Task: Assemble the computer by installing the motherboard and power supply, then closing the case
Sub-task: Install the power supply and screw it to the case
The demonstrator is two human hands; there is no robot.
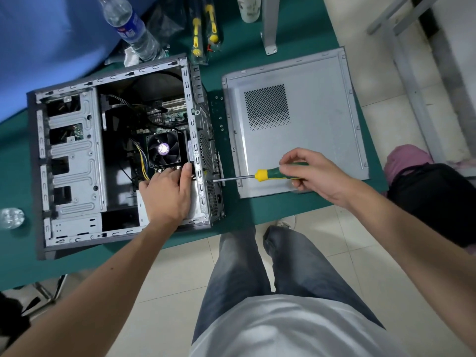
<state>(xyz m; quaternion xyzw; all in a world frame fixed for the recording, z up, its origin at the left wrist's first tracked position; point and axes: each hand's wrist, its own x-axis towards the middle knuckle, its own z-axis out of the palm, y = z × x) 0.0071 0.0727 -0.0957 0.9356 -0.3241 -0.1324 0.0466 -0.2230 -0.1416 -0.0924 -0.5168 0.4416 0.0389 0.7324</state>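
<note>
The power supply (195,202) sits in the near right corner of the open computer case (72,155), but most of it is hidden under the left hand (167,194); only a strip of its silver top shows. The left hand lies flat on it with fingers together, pressing down, fingertips reaching toward the fan (163,149) on the motherboard (172,117). Much of the motherboard is lost in shadow and behind black cables.

The case lies on its side on the green bench (15,150), its open side up, its long axis running from the far edge toward the near edge. One side panel (309,119) lies flat just right of the case, its inner face up, one corner hanging past the near edge of the bench.

The right hand (314,173) grips the green and yellow handle of one screwdriver (268,174), fingers curled round it. The screwdriver lies level, its long axis crossing the panel, tip pointing left and meeting the case's rear wall beside the power supply. Whether a screw sits at the tip cannot be made out.

Several small screws (219,106) lie loose between case and panel. Two more screwdrivers (204,34) in clear wrappers lie near the far edge. One water bottle (131,27) stands behind the case, its top cut off. A cup (248,9) at the far edge is also cut off.
</note>
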